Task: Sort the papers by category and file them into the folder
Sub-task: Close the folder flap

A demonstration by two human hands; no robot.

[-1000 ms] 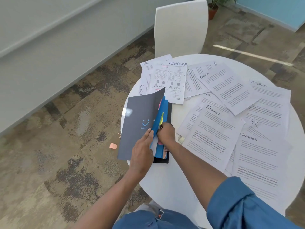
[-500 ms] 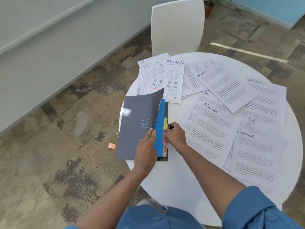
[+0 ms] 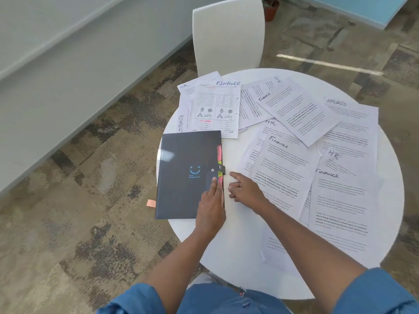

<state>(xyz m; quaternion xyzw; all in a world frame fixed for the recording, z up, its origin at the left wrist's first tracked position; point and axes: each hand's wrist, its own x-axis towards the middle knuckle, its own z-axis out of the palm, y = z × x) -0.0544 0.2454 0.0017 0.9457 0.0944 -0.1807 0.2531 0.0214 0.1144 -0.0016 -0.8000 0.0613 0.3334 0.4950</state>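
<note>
Now left hand presses folder with straight fingers; right hand loosely spread.

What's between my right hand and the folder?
In the head view, only a narrow strip of bare white table separates the right hand from the folder; the left hand rests on the folder's right edge.

Left hand flat, right hand loosely spread

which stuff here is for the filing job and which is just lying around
For the job: folder, papers marked finance, hr, sports, left hand resting on the folder, right hand.
Just lying about: chair, plant pot, pink note on the floor.
</note>
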